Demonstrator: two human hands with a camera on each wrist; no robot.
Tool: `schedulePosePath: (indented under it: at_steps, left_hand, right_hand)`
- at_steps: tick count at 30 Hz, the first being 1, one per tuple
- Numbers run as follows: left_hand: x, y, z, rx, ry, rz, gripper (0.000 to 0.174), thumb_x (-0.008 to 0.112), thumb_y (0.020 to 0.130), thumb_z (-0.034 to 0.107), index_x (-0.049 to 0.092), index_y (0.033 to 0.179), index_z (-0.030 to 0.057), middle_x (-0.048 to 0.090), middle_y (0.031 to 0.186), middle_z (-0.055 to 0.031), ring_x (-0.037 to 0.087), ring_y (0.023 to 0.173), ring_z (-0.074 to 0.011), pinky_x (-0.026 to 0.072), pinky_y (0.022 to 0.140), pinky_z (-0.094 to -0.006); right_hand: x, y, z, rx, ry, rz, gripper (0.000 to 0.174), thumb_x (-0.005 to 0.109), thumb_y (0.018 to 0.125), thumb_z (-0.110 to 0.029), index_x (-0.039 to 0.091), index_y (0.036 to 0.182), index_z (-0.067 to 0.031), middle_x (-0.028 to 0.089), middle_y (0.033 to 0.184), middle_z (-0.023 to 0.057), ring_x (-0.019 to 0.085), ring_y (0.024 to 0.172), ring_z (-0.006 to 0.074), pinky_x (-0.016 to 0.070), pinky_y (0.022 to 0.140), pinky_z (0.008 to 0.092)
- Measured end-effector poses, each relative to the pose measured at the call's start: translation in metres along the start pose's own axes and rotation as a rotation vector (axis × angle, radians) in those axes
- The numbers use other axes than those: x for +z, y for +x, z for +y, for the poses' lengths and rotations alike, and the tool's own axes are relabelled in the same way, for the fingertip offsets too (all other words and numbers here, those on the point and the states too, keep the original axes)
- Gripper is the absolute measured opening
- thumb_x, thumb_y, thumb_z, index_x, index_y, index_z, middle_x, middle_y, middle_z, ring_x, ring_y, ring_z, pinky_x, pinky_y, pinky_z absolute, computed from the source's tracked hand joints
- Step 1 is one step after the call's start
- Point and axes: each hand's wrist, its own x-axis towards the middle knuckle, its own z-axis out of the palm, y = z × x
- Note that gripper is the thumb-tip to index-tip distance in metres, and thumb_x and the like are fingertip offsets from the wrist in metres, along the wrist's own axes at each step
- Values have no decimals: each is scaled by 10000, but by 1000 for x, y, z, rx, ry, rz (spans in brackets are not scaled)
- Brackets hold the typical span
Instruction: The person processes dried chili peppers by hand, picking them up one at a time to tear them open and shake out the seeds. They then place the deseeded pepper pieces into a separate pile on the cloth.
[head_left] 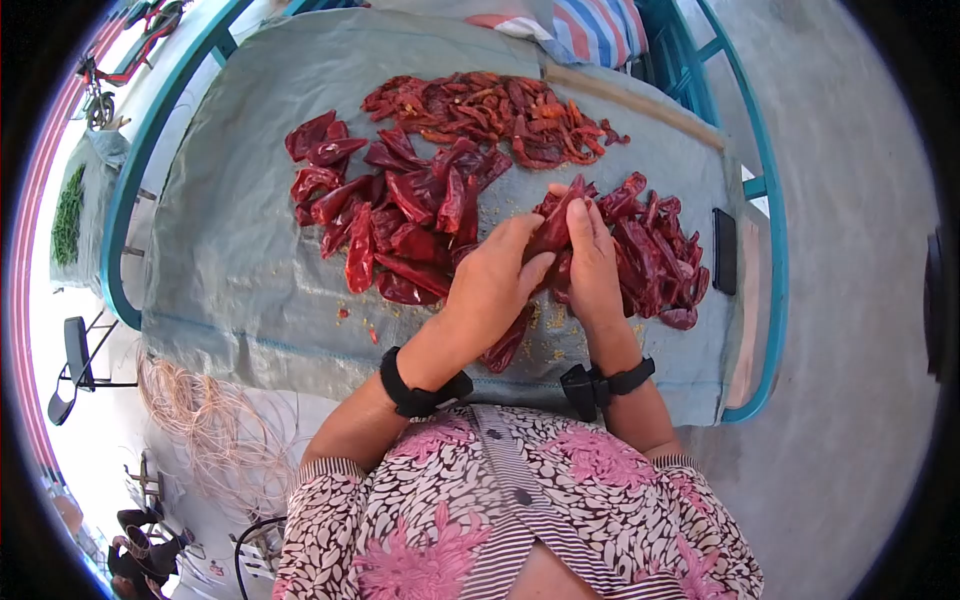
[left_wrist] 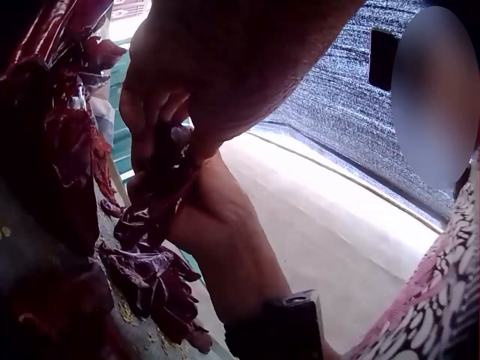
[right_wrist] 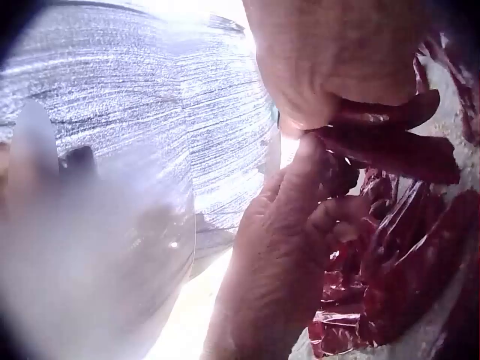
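Dried red chili peppers are held between both hands over the sheet-covered bed of a cart. My left hand grips them from the left, its thumb along the near side. From the right, my right hand holds them, thumb laid on top. Pepper ends stick out from under the right hand in the right wrist view. A loose pile of whole peppers lies to the left of the hands, and another pile lies just right of them. One pepper rests below the left hand.
Smaller, wrinkled red peppers form a heap at the back. Yellow seeds are scattered on the grey-green sheet. A black phone-like slab lies near the right edge, inside the teal rail. A striped bag sits behind.
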Motion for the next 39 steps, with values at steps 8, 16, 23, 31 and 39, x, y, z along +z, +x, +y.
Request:
schedulePosePath:
  at_steps: [8,16,23,31,39]
  left_hand:
    - [-30,16,6,46,242,254,439,783,889,45,629,1300,63,635,1090,-112,614,725,-172,536,669,-309]
    - [-7,7,13,8,123,-89,594,796,868,82,572,1417,118,582,1264,-118,625,710,-201,551,680,-350]
    - [-15,11,4,99,113,96,269,721,865,-60,652,1103,43,645,1105,-80,640,862,-189,537,750,-301]
    - [-27,1,13,137,200,-100,453,765,853,-12,645,1277,94,608,1218,-124,662,846,-259,571,701,-324]
    - [-22,-34,8,215,440,-429,481,811,708,115,677,1170,109,589,1012,-93,615,956,-289,533,767,-429]
  right_hand:
    - [-18,5,13,146,305,90,443,423,1134,-386,579,1348,-30,694,1112,72,687,972,170,556,861,319]
    - [-20,-1,19,137,325,-16,483,369,1143,-399,563,1381,-26,689,1191,87,673,1055,155,548,899,312]
    - [-31,-10,6,146,206,11,540,330,1145,-435,516,1425,-14,642,1298,133,613,1195,182,481,1026,327]
    - [-30,-2,9,-11,347,-27,551,391,1128,-449,496,1438,-5,601,1389,163,570,1286,219,474,1048,377]
    - [-65,-27,-14,-57,-694,41,351,638,1000,-123,597,1344,-65,648,1353,115,678,1121,191,546,922,366]
